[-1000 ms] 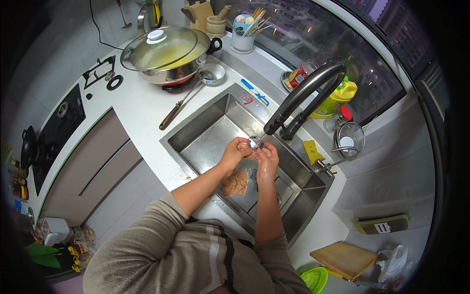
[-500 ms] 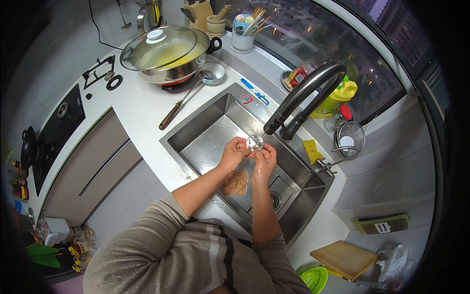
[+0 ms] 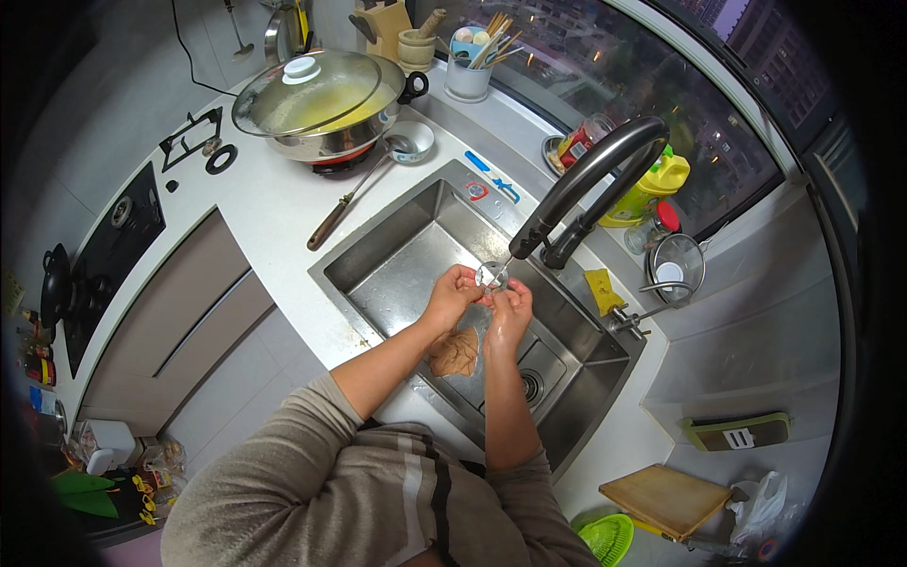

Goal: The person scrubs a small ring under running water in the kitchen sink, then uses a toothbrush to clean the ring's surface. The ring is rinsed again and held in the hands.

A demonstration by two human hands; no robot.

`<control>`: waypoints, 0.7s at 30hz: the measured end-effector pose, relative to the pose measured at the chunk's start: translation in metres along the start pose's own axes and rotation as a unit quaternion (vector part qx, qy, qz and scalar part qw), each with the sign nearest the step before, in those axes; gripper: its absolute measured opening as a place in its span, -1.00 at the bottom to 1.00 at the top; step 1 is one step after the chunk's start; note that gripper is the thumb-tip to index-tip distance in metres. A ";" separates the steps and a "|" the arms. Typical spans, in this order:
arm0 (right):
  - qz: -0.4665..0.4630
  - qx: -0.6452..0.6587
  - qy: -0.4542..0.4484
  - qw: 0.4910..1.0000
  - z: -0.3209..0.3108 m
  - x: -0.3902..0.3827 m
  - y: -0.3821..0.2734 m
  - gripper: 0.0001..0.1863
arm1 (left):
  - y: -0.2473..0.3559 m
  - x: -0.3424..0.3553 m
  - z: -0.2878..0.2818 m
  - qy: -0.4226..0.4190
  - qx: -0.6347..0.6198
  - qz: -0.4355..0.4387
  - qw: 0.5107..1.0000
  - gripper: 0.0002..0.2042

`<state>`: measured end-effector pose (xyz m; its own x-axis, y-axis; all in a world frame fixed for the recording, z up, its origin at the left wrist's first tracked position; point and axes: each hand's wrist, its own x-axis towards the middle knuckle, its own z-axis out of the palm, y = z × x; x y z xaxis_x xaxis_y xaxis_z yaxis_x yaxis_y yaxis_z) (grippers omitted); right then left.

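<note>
small shiny round metal piece (image 3: 491, 275), pinched between left hand (image 3: 452, 293) and right hand (image 3: 510, 304) under the tap (image 3: 586, 184).

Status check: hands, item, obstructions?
Both hands, left hand and right hand, grip a small metal piece under the tap. Brown lump lies in sink below.

Hands shifted slightly under the tap

Over the past second the left hand (image 3: 452, 295) and the right hand (image 3: 508, 307) have been drawn a little nearer the person, the right forearm being turned more upright. The small shiny round object (image 3: 491, 275) is now pinched between both sets of fingertips, just below the black tap spout (image 3: 590, 184), above the sink (image 3: 397, 255).
</note>
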<state>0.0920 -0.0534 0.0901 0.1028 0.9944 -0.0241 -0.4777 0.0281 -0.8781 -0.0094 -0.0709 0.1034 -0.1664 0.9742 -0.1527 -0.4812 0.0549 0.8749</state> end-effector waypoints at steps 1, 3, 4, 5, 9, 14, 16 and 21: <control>0.000 -0.004 -0.003 1.000 0.000 -0.001 0.000 -0.67 | 0.000 0.000 0.000 -0.003 0.003 0.006 1.000 -0.78; -0.003 -0.016 -0.010 1.000 -0.001 -0.002 0.001 -0.67 | 0.000 0.000 -0.001 -0.010 0.009 0.018 1.000 -0.77; -0.005 -0.025 -0.014 1.000 -0.002 -0.001 0.001 -0.68 | 0.000 -0.001 0.000 -0.004 0.009 0.017 1.000 -0.78; -0.008 -0.035 -0.018 0.999 -0.003 -0.002 0.001 -0.68 | -0.002 -0.002 0.000 0.001 0.008 0.015 1.000 -0.79; -0.110 -0.207 -0.025 0.972 -0.011 0.011 0.000 -0.66 | -0.007 0.003 -0.008 0.014 0.013 -0.001 1.000 -0.85; -0.268 -0.340 0.021 0.901 0.016 0.043 -0.056 -0.57 | -0.002 0.005 -0.007 0.023 0.023 -0.045 0.998 -0.93; -0.233 -0.372 -0.031 0.898 0.014 0.064 -0.063 -0.63 | -0.004 0.007 -0.004 0.017 0.024 -0.072 0.997 -0.94; -0.299 -0.461 -0.007 0.836 0.017 0.088 -0.063 -0.86 | -0.006 0.012 0.006 -0.002 0.021 -0.104 0.994 -0.89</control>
<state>0.1163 0.0341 0.1514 0.0701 0.8317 0.5508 0.5310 0.4363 -0.7264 -0.0032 -0.0577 0.0995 -0.0627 0.9415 -0.3310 -0.4689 0.2650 0.8426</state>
